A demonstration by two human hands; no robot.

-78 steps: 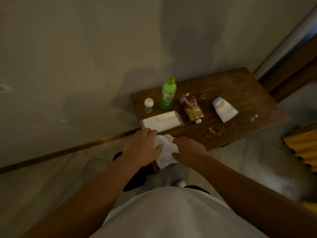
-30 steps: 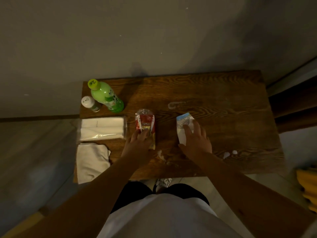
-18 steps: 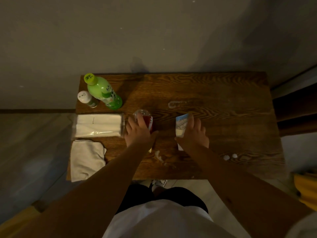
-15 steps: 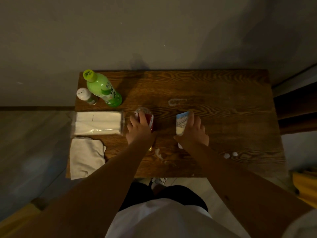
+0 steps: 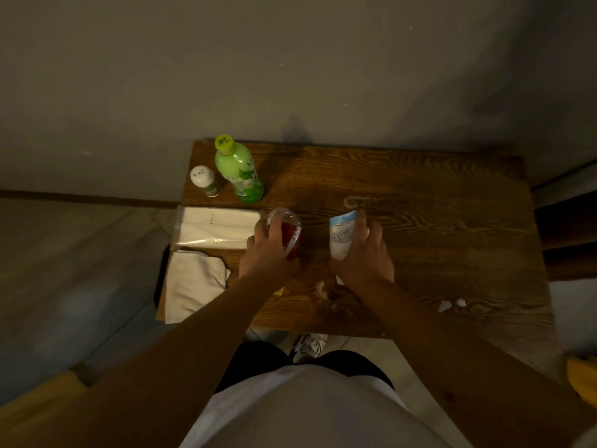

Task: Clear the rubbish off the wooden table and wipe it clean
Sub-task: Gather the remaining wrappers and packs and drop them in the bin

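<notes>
On the dark wooden table [image 5: 436, 221], my left hand [image 5: 268, 253] is closed around a red and clear snack wrapper [image 5: 289, 229]. My right hand [image 5: 361, 253] grips a white and blue wrapper [image 5: 342, 232]. A white cloth [image 5: 193, 282] lies at the table's front left corner. Small white scraps [image 5: 450, 304] sit near the front right, and another scrap [image 5: 320, 288] lies between my wrists. A pale smear [image 5: 360, 201] marks the wood behind the right wrapper.
A green bottle [image 5: 240, 171] and a small white-capped jar [image 5: 205, 182] stand at the back left. A pack of white tissues [image 5: 216, 228] lies in front of them. The wall runs right behind the table. A yellow object [image 5: 581, 376] is at the right edge.
After laying the cloth down at the left, both hands reached over the two wrappers and closed on them. The wrappers now tilt up under my fingers.
</notes>
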